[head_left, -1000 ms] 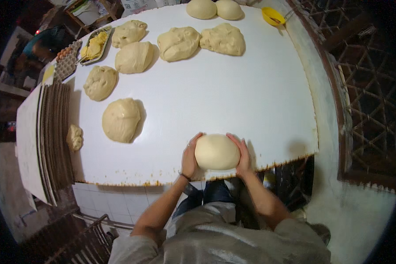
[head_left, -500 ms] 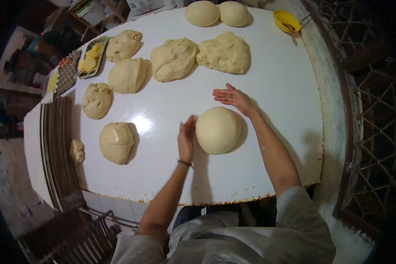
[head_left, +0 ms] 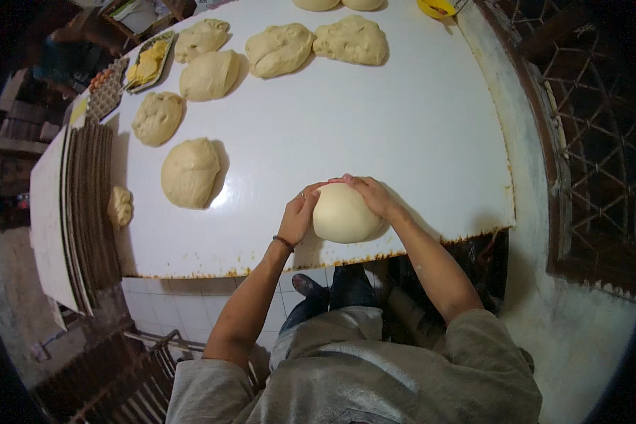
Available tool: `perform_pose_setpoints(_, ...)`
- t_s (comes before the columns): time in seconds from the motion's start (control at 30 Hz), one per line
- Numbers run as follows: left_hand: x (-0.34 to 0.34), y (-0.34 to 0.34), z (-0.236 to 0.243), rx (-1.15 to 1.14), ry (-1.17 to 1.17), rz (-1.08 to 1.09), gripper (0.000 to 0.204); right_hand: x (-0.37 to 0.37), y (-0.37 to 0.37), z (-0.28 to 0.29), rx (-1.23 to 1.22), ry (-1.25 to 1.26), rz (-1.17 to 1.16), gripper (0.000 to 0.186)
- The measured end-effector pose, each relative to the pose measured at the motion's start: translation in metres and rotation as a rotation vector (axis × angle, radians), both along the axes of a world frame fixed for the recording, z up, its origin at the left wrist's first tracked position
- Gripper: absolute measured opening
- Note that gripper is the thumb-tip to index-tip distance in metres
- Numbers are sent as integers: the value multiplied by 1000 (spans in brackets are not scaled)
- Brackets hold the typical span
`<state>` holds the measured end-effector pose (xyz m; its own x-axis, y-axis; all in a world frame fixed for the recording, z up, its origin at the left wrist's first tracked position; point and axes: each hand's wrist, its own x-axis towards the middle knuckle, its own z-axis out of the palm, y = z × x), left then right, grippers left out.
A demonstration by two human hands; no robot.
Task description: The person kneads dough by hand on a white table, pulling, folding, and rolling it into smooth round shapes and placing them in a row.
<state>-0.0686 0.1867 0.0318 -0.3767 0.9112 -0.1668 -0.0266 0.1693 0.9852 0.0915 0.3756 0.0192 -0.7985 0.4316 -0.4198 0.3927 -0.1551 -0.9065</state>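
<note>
My left hand (head_left: 300, 212), with a dark wrist bracelet, cups the left and far-left side of a smooth, pale dough ball (head_left: 348, 219) near the front edge of the white table (head_left: 417, 141). My right hand (head_left: 367, 194) curves over the far right of the same ball, its fingertips meeting the left hand's at the back. Some fingers are hidden behind the dough. To the left sits a rounded, glossier dough lump (head_left: 189, 172), beside a small scrap of dough (head_left: 120, 206).
Several dough pieces (head_left: 277, 49) lie farther back, with a tray of yellow fat (head_left: 148, 63), an egg tray (head_left: 106, 95) and a yellow bowl (head_left: 434, 8). Stacked boards (head_left: 71, 219) stand at left. A lattice window (head_left: 586, 141) borders the right. A person (head_left: 63, 56) is at upper left.
Half a second ago my right hand was open beyond the ball; it has returned onto it. Both hands now wrap its far side, fingertips together, higher on the ball than a second ago.
</note>
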Motion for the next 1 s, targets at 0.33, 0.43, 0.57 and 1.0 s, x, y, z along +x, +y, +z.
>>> perform_pose_setpoints(0.33,1,-48,18,-213,169,-208,57,4,-70,33,761,-267,218,39)
perform_pose_setpoints(0.43,-14,-8,8,-114,246,-29,63,1,-15,-3,749,-108,-42,39)
perform_pose_setpoints(0.57,-3,24,-25,-49,31,39,53,27,-24,-46,-42,201,-456,59)
perform_pose_setpoints(1.0,-21,141,-3,-223,-309,676,67,-110,216,-11,-154,88,-87,73)
